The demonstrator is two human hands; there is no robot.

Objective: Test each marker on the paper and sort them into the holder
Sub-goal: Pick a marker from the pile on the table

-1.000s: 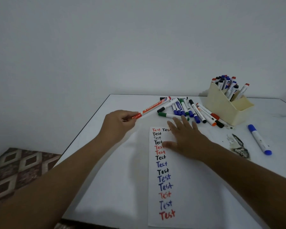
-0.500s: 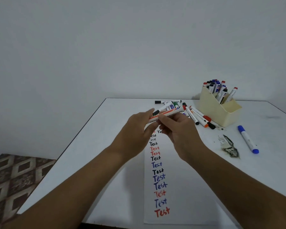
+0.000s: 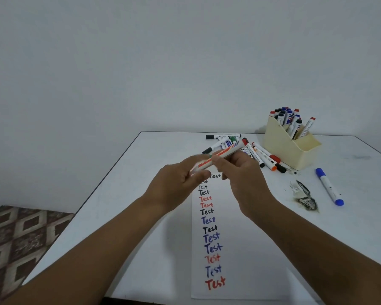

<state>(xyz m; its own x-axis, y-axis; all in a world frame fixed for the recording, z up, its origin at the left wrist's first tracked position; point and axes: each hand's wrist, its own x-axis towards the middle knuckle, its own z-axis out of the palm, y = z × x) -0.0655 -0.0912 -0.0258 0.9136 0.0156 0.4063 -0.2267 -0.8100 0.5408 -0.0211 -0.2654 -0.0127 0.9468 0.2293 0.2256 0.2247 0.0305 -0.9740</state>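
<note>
Both hands are holding one orange-labelled marker (image 3: 220,158) above the far end of the paper (image 3: 240,249), which is lying along the near middle of the desk (image 3: 123,205). The left hand (image 3: 176,186) is gripping the marker's lower end with curled fingers; the right hand (image 3: 242,172) is pinching its upper barrel. Loose markers (image 3: 257,154) are lying near the far edge. The cream holder (image 3: 282,146), filled with markers, is standing toward the far right corner. A blue marker (image 3: 329,186) is lying apart near the right edge.

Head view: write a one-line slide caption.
Both hands, left hand and right hand, hold an orange marker above the test paper.
</note>
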